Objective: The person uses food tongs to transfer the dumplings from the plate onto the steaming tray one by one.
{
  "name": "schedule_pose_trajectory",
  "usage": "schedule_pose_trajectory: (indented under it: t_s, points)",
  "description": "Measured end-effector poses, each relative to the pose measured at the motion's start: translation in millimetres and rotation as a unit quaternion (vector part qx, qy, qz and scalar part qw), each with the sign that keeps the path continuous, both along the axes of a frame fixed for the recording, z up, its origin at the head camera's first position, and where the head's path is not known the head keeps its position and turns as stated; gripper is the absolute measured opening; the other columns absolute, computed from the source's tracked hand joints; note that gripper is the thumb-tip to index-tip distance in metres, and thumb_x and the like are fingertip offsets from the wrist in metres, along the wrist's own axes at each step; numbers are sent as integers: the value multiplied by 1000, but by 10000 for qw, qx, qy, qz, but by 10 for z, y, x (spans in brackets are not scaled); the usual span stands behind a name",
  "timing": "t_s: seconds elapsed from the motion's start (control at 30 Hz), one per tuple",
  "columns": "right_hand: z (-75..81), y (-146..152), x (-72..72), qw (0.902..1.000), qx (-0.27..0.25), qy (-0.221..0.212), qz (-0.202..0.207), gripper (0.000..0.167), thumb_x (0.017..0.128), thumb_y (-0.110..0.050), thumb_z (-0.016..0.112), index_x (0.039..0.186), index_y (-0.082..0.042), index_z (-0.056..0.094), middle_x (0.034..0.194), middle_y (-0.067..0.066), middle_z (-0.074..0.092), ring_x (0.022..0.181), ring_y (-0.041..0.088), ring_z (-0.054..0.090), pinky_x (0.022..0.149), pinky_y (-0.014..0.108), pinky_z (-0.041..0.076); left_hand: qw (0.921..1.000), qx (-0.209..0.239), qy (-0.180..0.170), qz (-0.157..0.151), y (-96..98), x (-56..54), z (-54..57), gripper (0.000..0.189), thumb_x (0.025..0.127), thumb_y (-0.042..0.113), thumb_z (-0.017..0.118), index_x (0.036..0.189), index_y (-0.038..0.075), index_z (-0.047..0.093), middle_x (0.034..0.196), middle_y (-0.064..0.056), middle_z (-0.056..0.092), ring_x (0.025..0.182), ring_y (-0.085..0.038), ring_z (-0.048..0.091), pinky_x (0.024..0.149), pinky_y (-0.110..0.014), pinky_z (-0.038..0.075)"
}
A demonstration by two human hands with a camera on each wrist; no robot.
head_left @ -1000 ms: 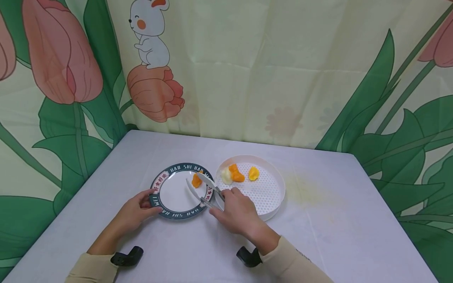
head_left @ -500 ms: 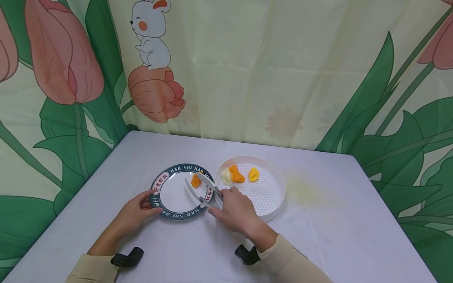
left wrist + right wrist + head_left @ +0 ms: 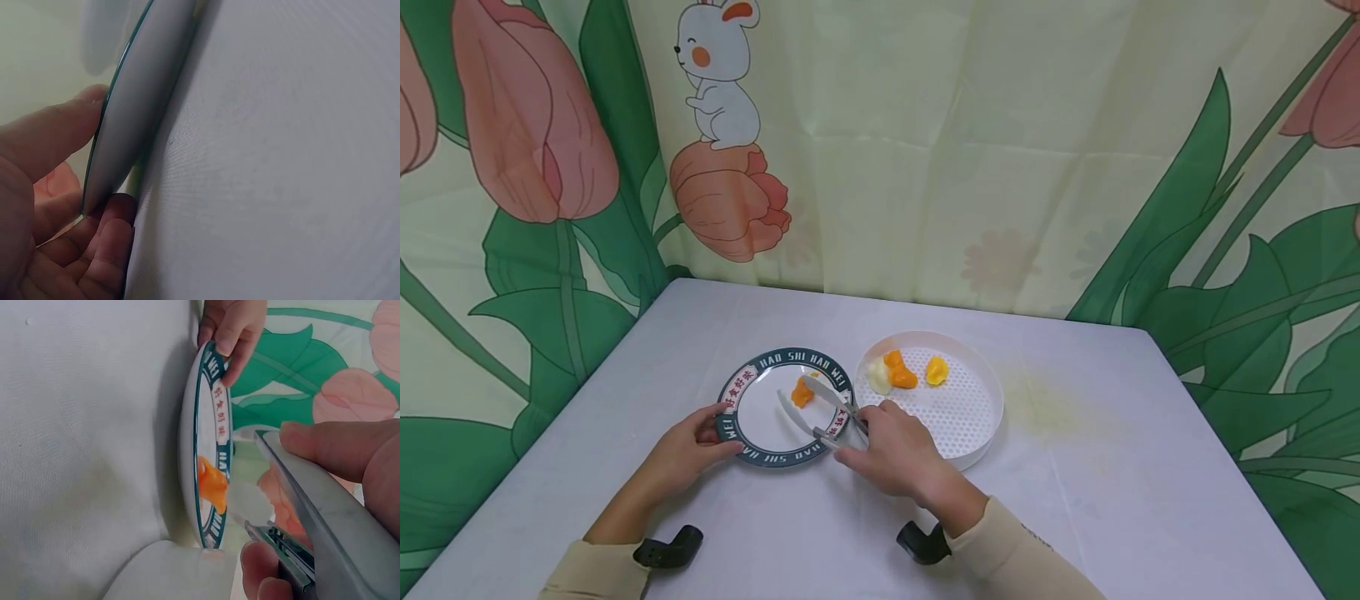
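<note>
My left hand [image 3: 688,446] grips the left rim of a round white plate [image 3: 772,427] with a dark green lettered border. In the left wrist view the thumb [image 3: 62,128] lies over the rim and curled fingers [image 3: 112,250] reach beneath it. My right hand [image 3: 895,450] holds a pair of metal tongs [image 3: 829,395], whose arms stand apart over the right half of the plate. An orange lobed piece [image 3: 802,392] lies on the plate by the tongs' tips; it also shows in the right wrist view as a glossy orange lump [image 3: 212,484].
Right beside the plate stands a round white tray [image 3: 997,408] with a perforated base. In it sit a pale white piece [image 3: 877,377], orange pieces [image 3: 902,377] and a yellow piece [image 3: 937,371]. A white cloth [image 3: 1112,500] covers the table; a printed curtain [image 3: 880,167] hangs behind.
The tongs and the orange piece have shifted slightly left and nearer on the plate, my right hand moving with them. My left hand keeps its grip on the rim.
</note>
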State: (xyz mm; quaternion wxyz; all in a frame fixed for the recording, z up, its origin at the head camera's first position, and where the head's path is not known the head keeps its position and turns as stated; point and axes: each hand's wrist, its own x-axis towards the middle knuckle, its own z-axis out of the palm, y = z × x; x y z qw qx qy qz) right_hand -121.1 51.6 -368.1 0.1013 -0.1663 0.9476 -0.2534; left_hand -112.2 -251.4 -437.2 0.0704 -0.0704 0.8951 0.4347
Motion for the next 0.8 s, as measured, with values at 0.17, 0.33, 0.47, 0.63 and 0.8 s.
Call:
schedule_pose_trajectory:
  t_s: [0.17, 0.33, 0.47, 0.63, 0.8]
  points:
    - [1, 13, 5, 9999, -8, 70, -150, 56, 86, -44, 74, 125, -4, 65, 89, 3, 50, 77, 19, 50, 59, 31, 41, 10000, 9, -31, 44, -3, 8, -11, 84, 85, 35, 80, 151, 2, 40, 120, -19, 62, 108, -31, 58, 88, -43, 53]
    - [0, 19, -5, 9997, 64, 107, -210, 55, 87, -44, 74, 123, -3, 65, 88, 4, 50, 74, 20, 50, 57, 31, 40, 10000, 12, -20, 30, -7, 6, -19, 84, 85, 35, 81, 151, 2, 40, 119, -18, 62, 108, -30, 58, 87, -42, 53]
    - [-12, 9, -8, 9997, 151, 88, -176, 57, 87, -44, 74, 122, -1, 64, 89, 5, 50, 74, 20, 50, 57, 31, 41, 10000, 37, -15, 3, -7, 1, -15, 84, 85, 35, 81, 151, 2, 39, 119, -18, 62, 107, -30, 58, 87, -41, 52]
    - [-32, -7, -10, 9994, 328, 124, -48, 60, 86, -45, 75, 124, -1, 64, 94, 6, 53, 75, 19, 51, 59, 30, 43, 10000, 48, 9, -18, -5, 0, -18, 85, 85, 36, 80, 151, 1, 39, 120, -19, 62, 108, -31, 58, 88, -43, 53]
    - [-43, -15, -13, 9985, 511, 205, 75, 63, 85, -47, 75, 127, -2, 64, 101, 7, 57, 78, 19, 52, 63, 30, 45, 10000, -1, -26, 30, -3, 1, -25, 84, 86, 37, 80, 151, 3, 39, 122, -20, 61, 110, -32, 58, 91, -45, 52]
